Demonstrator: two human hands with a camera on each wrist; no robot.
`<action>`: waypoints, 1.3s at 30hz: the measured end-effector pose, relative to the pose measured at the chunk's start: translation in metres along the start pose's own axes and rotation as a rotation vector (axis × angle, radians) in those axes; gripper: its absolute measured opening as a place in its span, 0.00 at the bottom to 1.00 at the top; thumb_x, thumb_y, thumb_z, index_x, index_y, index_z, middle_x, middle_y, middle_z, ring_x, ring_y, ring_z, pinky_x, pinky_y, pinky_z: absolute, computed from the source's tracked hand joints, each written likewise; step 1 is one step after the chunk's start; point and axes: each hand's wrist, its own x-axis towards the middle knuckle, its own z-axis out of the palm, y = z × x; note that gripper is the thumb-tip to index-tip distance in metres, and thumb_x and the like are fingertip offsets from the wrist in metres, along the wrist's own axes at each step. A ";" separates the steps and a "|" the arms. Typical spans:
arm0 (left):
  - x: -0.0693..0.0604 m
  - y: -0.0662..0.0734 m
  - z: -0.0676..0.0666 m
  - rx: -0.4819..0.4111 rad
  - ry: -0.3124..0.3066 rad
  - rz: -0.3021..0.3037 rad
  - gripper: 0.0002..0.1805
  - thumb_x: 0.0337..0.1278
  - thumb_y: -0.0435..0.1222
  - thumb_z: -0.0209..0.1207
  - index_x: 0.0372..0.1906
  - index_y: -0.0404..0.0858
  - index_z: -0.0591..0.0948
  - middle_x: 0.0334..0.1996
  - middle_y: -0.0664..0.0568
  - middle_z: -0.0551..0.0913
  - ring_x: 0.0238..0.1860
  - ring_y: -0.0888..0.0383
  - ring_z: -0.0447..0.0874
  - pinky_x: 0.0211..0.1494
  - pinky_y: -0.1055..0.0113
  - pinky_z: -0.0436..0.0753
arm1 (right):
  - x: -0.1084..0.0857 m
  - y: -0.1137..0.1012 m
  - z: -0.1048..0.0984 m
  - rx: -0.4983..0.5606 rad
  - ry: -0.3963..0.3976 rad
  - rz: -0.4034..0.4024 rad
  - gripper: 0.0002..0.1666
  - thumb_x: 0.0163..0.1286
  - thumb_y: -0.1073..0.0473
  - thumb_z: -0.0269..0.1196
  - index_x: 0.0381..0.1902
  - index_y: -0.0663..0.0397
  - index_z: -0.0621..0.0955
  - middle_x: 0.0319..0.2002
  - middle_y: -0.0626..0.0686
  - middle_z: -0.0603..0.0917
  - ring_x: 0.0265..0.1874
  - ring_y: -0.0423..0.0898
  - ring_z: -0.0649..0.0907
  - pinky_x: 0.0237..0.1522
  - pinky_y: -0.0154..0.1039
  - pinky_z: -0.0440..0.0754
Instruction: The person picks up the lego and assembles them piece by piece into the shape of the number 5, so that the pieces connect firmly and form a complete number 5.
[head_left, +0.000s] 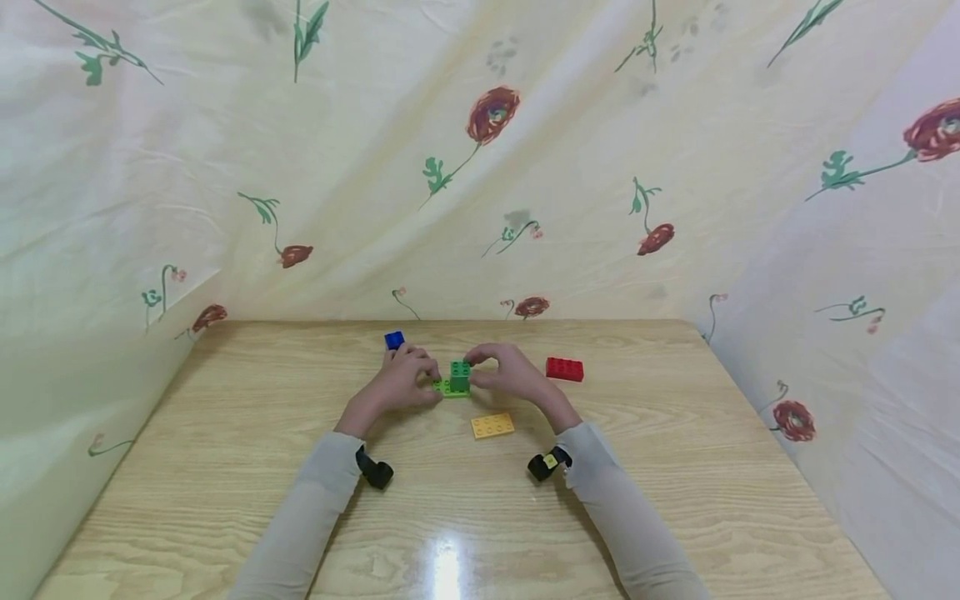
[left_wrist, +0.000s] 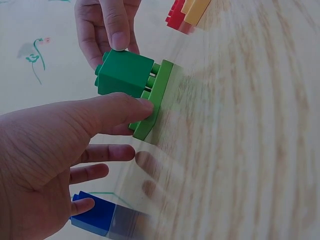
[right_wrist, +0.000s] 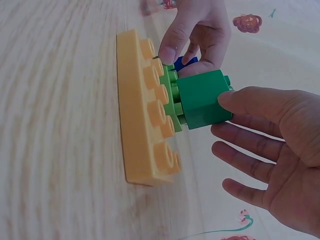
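The left hand (head_left: 403,382) pinches the lime plate (left_wrist: 161,92), likely steadying it for the green block (left_wrist: 125,72) the right hand (head_left: 508,373) grips above it.

The view was turned sideways, with a pale wood-grain tabletop (left_wrist: 240,125) on the right and a light cloth (left_wrist: 25,87) with a flower print on the left. The left hand (left_wrist: 50,142), large in the foreground, pinched one end of a light green plate (left_wrist: 159,92) between thumb and forefinger, its other fingers spread. At the top, the right hand (left_wrist: 107,25) held a dark green block (left_wrist: 125,72); pegs showed between block and plate. A blue brick (left_wrist: 97,217) lay behind the left little finger; red (left_wrist: 176,19) and yellow bricks (left_wrist: 197,9) sat top right, partly cropped.
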 end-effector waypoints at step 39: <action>0.000 -0.004 0.001 -0.029 0.006 0.015 0.09 0.55 0.45 0.73 0.37 0.48 0.86 0.53 0.48 0.83 0.62 0.46 0.67 0.66 0.41 0.58 | 0.000 0.003 -0.002 0.009 -0.017 0.018 0.17 0.68 0.61 0.68 0.54 0.54 0.85 0.52 0.54 0.87 0.57 0.55 0.83 0.65 0.59 0.75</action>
